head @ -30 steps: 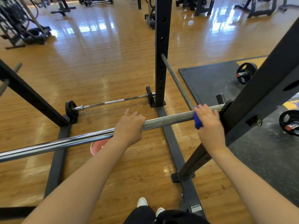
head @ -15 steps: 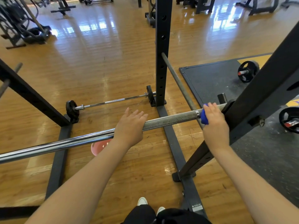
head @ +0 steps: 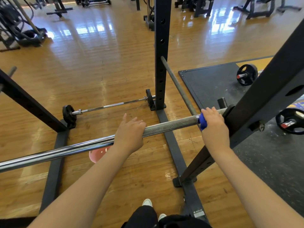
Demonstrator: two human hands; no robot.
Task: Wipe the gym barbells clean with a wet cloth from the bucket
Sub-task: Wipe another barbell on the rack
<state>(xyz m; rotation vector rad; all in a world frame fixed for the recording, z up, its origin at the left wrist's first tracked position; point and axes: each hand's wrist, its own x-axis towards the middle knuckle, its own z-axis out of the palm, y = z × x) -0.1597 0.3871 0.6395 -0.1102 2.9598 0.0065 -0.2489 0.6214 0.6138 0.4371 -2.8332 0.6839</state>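
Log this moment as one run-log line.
step: wiping racked barbell | right hand: grips blue cloth round bar | left hand: rests on bar, fingers straight

I see a long steel barbell whose left stretch is bright mirror chrome, while the part nearer the rack is dull grey with a fine cross-hatched knurl. The folded cloth wrapped on it is vivid blue. Below sits a round plastic bucket — salmon pink. The plank floor is honey-orange wood grain with white glare patches; the rubber mat is charcoal, speckled pale. The steel rack posts are matte black — holes punched along them.
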